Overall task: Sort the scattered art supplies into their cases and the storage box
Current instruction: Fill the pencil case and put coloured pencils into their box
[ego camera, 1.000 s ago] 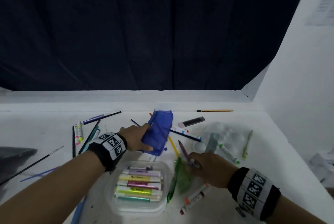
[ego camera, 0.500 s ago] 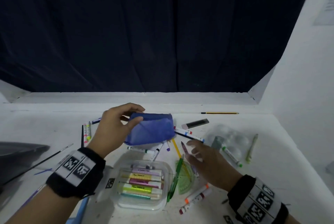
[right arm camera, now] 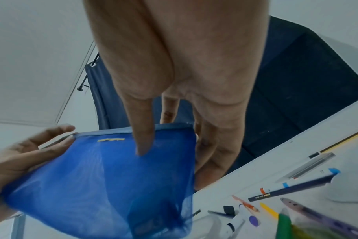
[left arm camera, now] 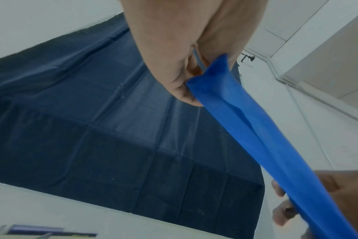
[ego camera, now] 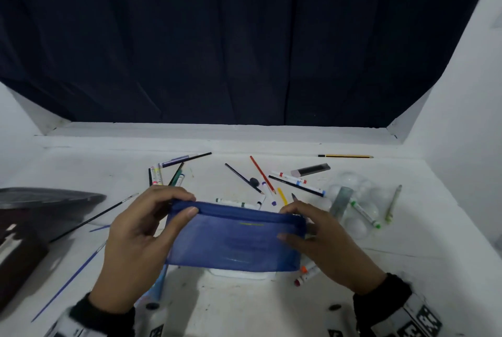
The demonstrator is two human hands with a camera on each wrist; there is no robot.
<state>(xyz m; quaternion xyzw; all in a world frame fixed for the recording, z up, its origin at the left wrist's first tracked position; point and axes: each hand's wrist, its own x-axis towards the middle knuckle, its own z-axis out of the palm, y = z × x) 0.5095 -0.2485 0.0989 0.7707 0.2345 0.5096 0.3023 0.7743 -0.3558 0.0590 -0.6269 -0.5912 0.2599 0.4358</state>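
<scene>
Blue mesh pouch (ego camera: 235,239) held above the table (ego camera: 407,268).
Left hand (ego camera: 135,249) and right hand (ego camera: 331,247) each pinch a top corner; pencils (ego camera: 262,177) and markers (ego camera: 364,213) lie scattered beyond, the pouch hiding items beneath.

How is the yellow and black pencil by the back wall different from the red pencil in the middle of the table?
The yellow and black pencil lies level along the table's far edge, alone; the red pencil lies slanted among other markers and pencils. The first is striped yellow and black, the second plain red. Both lie flat on the white table, unsorted.
</scene>
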